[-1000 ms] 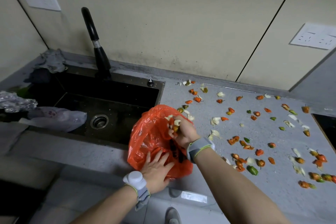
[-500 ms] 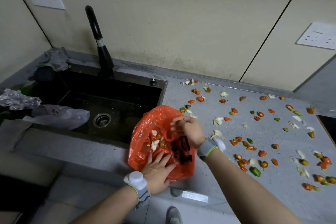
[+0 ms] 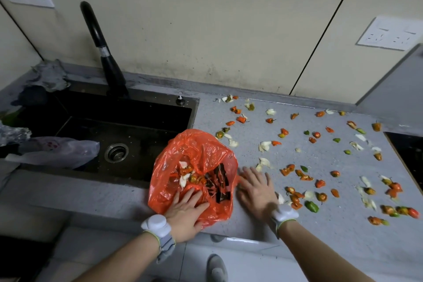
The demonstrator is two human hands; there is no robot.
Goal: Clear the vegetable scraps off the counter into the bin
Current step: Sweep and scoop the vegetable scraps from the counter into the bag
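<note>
A grey speckled counter (image 3: 263, 217) runs along a pale wall, seen from above by the person working at it. An orange plastic bag (image 3: 206, 151) lies at the counter's front edge, just right of a black sink (image 3: 146, 121), its mouth open upward. Inside it sits a small heap of orange, white and yellow scraps (image 3: 188, 175) beside a dark printed patch on the plastic.

The left hand (image 3: 186, 212) lies flat on the near edge of the bag, fingers spread, pressing the plastic down against the counter's front edge. The right hand (image 3: 257, 189) rests palm down on the bare counter just to the right of the bag, fingers spread wide and holding nothing; its fingertips are close to the bag's right side. Both wrists wear a white device on a grey band.

Vegetable scraps (image 3: 320, 183) are scattered over the counter to the right of the bag: orange and red pepper pieces, a few green ones, and white peelings. They reach from the back edge by the wall to near the front edge, and out to the right end of the counter. A cluster lies just right of the right hand.

A black tap (image 3: 103, 50) rises behind the sink. A clear plastic bag (image 3: 57, 151) lies over the sink's left side.
</note>
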